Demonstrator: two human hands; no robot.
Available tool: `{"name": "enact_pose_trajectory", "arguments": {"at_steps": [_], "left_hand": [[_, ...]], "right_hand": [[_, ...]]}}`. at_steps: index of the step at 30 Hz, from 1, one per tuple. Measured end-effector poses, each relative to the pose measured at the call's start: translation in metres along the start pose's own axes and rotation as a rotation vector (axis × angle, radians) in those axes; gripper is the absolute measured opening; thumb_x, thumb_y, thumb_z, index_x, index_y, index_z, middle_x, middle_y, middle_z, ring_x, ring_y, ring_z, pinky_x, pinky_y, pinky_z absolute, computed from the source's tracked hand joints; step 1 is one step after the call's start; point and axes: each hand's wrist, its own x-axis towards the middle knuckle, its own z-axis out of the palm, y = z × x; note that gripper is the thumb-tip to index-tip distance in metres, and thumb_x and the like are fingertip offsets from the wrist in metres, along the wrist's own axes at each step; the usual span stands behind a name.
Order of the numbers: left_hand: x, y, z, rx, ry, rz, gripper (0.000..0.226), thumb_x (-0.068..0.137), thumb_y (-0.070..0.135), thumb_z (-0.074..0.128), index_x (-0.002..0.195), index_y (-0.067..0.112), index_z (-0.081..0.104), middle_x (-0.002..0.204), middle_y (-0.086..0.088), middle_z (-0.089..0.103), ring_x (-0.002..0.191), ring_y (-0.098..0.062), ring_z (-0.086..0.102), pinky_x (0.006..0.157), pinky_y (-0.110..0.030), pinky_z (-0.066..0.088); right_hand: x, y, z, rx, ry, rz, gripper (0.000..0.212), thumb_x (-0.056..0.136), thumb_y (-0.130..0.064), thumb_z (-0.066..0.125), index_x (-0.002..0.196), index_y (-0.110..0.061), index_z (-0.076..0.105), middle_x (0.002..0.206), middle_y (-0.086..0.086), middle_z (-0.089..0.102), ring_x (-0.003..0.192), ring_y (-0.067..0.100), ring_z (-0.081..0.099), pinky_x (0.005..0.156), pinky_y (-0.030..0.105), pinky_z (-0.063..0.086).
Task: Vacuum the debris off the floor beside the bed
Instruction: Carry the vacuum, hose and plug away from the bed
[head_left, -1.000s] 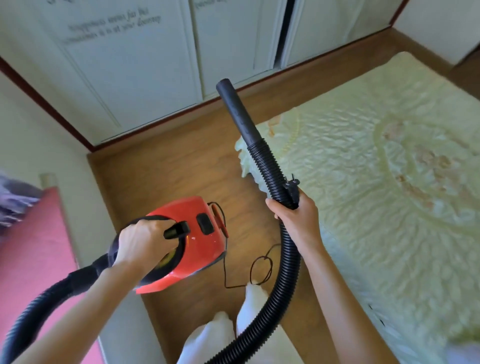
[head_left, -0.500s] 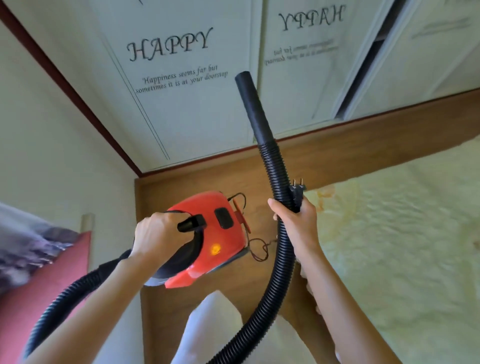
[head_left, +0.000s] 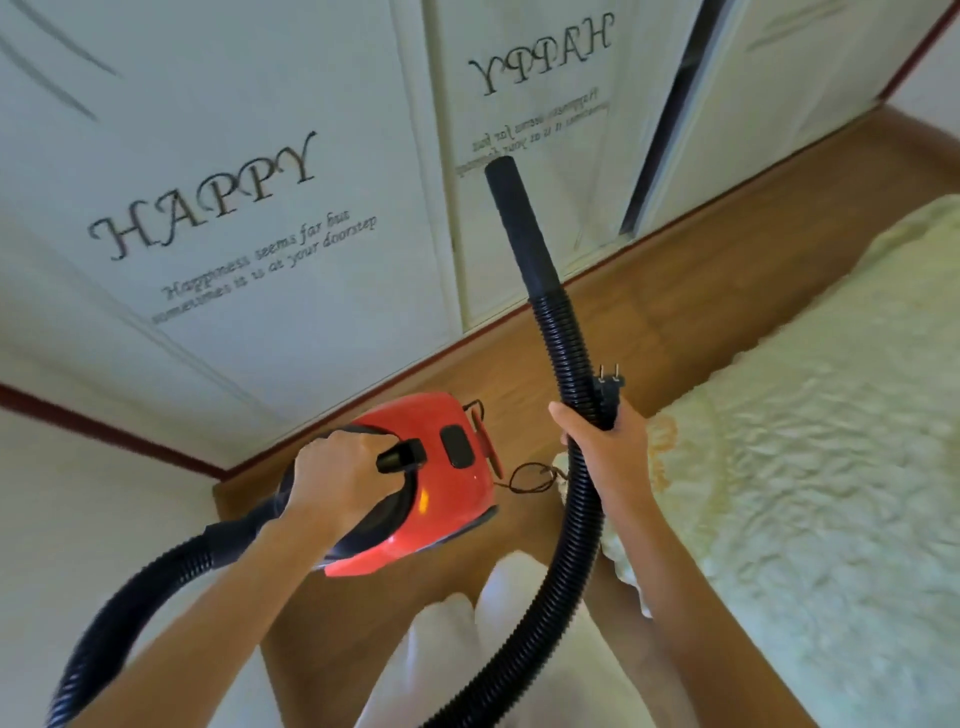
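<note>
- The left hand (head_left: 340, 475) is curled round the black carry handle of the red vacuum cleaner (head_left: 441, 478), holding the body up off the wooden floor (head_left: 691, 332)
- The right hand (head_left: 605, 441) is wrapped round the ribbed black hose (head_left: 574, 519), and pinned against the hose in the same grip is the mains plug (head_left: 609, 384), its two prongs pointing up just above the fingers
- Above that right-hand grip the hose runs up into the smooth black nozzle (head_left: 519, 228), whose open end points toward the wardrobe doors (head_left: 249, 208); below the grip the hose curves down past the white trouser legs (head_left: 467, 649) and out of the bottom edge
- A second stretch of hose leaves the vacuum behind the left wrist and sweeps down to the lower left corner
- Between the two grips a thin dark power cord (head_left: 530, 478) loops loose beside the red body
- The floor is a narrow strip of brown wood boards lying beneath both hands, bounded by a dark red skirting line at the foot of the doors; no debris can be made out on it at this blur
- To the right of the right hand lies the bed (head_left: 805, 467), covered in pale green quilted fabric, its frilled edge just beside the hose
- The white doors carry the word HAPPY in script, repeated mirrored on the next panel, with a dark gap where one panel stands ajar
- Left of the left arm is a plain pale wall (head_left: 78, 519)
</note>
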Motion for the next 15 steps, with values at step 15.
{"name": "enact_pose_trajectory", "arguments": {"at_steps": [15], "left_hand": [[0.346, 0.133, -0.049, 0.125, -0.139, 0.360, 0.013, 0.087, 0.029, 0.051, 0.079, 0.024, 0.060, 0.072, 0.007, 0.062, 0.069, -0.018, 0.054, 0.063, -0.029, 0.045]], "right_hand": [[0.267, -0.047, -0.029, 0.118, 0.302, 0.124, 0.016, 0.081, -0.024, 0.075, 0.085, -0.015, 0.064, 0.069, 0.003, 0.062, 0.061, 0.018, 0.060, 0.062, 0.038, 0.052]]}}
